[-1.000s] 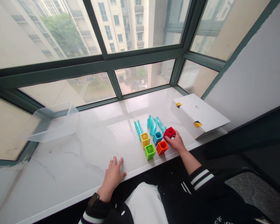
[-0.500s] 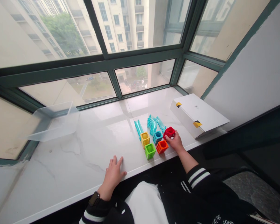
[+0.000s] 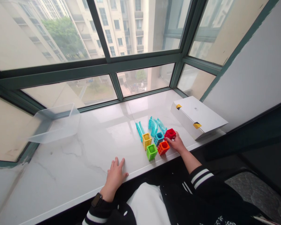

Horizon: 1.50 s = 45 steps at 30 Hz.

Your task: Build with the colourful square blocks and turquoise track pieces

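Several hollow plastic cubes stand together on the white marble sill (image 3: 89, 147): yellow (image 3: 146, 140), green (image 3: 151, 151), blue (image 3: 158, 137), orange (image 3: 163, 147) and red (image 3: 170, 133). Teal curved track pieces (image 3: 153, 125) lie just behind them. My right hand (image 3: 177, 143) rests against the red cube with its fingers curled on it, beside the orange one. My left hand (image 3: 115, 176) lies flat on the sill near its front edge, fingers spread, holding nothing.
A white flat box (image 3: 198, 116) with yellow-black tape lies at the right end of the sill. A clear plastic tub (image 3: 55, 123) stands at the left by the window. Window frames close off the back, a grey wall the right.
Little has moved. The view shifted slightly. My right hand stays at the red cube and my left hand stays flat on the sill.
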Motion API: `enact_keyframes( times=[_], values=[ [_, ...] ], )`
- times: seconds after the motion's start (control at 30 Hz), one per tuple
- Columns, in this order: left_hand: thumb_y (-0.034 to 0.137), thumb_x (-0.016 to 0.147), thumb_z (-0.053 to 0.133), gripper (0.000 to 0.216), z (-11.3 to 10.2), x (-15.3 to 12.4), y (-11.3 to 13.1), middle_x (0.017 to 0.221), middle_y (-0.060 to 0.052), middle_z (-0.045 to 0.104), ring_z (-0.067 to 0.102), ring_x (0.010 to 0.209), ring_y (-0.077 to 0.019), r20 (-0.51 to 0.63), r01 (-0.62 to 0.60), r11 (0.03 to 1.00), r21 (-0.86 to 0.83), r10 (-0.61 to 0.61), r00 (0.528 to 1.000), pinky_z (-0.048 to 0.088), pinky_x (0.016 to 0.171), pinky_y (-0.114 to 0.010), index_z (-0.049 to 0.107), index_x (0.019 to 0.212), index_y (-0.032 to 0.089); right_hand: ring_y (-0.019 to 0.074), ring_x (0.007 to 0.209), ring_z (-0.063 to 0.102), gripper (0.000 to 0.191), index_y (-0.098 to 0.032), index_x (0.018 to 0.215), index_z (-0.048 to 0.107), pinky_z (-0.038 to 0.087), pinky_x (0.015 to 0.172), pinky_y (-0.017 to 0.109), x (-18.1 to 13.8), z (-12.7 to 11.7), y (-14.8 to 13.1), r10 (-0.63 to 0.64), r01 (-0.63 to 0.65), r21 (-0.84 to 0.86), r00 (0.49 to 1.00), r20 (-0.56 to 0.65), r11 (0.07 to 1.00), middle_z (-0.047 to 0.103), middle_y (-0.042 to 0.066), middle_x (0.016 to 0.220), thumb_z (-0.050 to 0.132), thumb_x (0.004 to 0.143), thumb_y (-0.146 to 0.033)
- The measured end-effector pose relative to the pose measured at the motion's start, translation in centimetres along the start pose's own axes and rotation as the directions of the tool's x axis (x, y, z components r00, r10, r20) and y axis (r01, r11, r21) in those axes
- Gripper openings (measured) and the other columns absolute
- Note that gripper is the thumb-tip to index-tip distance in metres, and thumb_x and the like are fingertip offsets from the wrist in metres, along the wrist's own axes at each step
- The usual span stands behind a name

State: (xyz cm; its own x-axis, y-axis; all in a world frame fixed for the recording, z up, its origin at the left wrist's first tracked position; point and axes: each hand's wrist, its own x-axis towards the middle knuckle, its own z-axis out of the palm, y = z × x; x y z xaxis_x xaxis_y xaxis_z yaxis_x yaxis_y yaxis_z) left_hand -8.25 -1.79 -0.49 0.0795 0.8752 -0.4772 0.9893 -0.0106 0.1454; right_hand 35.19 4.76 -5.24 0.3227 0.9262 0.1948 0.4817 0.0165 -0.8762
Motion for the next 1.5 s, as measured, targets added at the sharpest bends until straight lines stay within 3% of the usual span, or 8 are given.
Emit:
enact_keyframes(
  times=[0.2,0.77,1.03,1.17,1.3,1.4,1.5],
  values=[
    [0.028,0.092,0.068,0.081,-0.3,-0.3,0.2,0.177,-0.023,0.008,0.015,0.162,-0.0451,0.012,-0.003,1.000,0.004,0.002,1.000,0.037,0.117,-0.067,0.033,0.165,0.026,0.0312,0.116,0.064,0.062,-0.025,0.127,0.058,0.057,0.099,0.052,0.2,-0.5,-0.3,0.005,-0.006,0.028,0.999,0.051,1.000,0.059,0.011,0.127,0.078,0.079,-0.059],
    [0.030,0.092,0.070,0.080,-0.2,-0.6,0.3,0.176,-0.024,0.011,0.016,0.162,-0.0443,-0.019,-0.029,0.999,-0.020,0.029,0.999,0.036,0.118,-0.065,0.035,0.164,0.025,0.0311,0.109,0.067,0.067,-0.021,0.129,0.058,0.059,0.095,0.053,-1.3,-1.2,0.2,0.025,-0.025,-0.041,1.000,-0.018,0.999,0.064,0.012,0.122,0.078,0.077,-0.059],
    [0.030,0.093,0.069,0.078,0.1,-0.7,0.2,0.176,-0.024,0.012,0.017,0.162,-0.0442,-0.040,-0.040,0.999,-0.024,0.039,0.998,0.035,0.119,-0.064,0.036,0.164,0.024,0.0342,0.123,0.065,0.098,-0.026,0.155,0.043,0.060,0.099,0.056,-1.1,-2.7,-1.0,0.067,-0.068,0.017,0.996,0.063,0.998,0.050,0.019,0.151,0.084,0.072,-0.056],
    [0.031,0.095,0.067,0.077,0.0,-0.8,0.2,0.177,-0.023,0.011,0.017,0.162,-0.0431,-0.028,-0.032,0.999,-0.012,0.031,0.999,0.034,0.120,-0.064,0.035,0.164,0.024,0.0359,0.135,0.058,0.095,-0.029,0.160,0.036,0.051,0.111,0.061,-1.6,-5.5,-3.4,0.022,-0.020,-0.035,0.996,0.082,0.999,0.053,0.016,0.151,0.079,0.080,-0.056],
    [0.031,0.095,0.067,0.077,0.0,-0.8,0.2,0.177,-0.024,0.010,0.016,0.162,-0.0440,-0.026,-0.040,0.999,-0.017,0.039,0.999,0.034,0.119,-0.066,0.034,0.165,0.023,0.0353,0.142,0.052,0.074,-0.027,0.157,0.043,0.039,0.122,0.062,-2.4,-7.6,-8.0,-0.158,0.152,-0.114,0.986,-0.052,0.982,0.058,0.014,0.149,0.067,0.092,-0.054],
    [0.031,0.094,0.066,0.077,-0.1,-0.8,0.1,0.176,-0.024,0.010,0.016,0.162,-0.0448,-0.026,-0.044,0.999,-0.022,0.043,0.999,0.035,0.118,-0.066,0.034,0.164,0.022,0.0353,0.134,0.058,0.057,-0.026,0.148,0.054,0.042,0.120,0.061,-3.1,-7.4,-12.5,-0.299,0.277,-0.145,0.940,-0.162,0.950,0.063,0.012,0.141,0.062,0.096,-0.049],
    [0.032,0.094,0.066,0.077,-0.3,-0.9,0.0,0.177,-0.023,0.012,0.017,0.162,-0.0435,-0.033,-0.049,0.999,-0.004,0.049,0.998,0.035,0.119,-0.064,0.035,0.164,0.023,0.0345,0.131,0.061,0.044,-0.027,0.140,0.060,0.047,0.117,0.060,-4.0,-5.4,-17.0,-0.399,0.392,-0.078,0.898,-0.184,0.917,0.065,0.012,0.136,0.058,0.099,-0.041]
  ],
)
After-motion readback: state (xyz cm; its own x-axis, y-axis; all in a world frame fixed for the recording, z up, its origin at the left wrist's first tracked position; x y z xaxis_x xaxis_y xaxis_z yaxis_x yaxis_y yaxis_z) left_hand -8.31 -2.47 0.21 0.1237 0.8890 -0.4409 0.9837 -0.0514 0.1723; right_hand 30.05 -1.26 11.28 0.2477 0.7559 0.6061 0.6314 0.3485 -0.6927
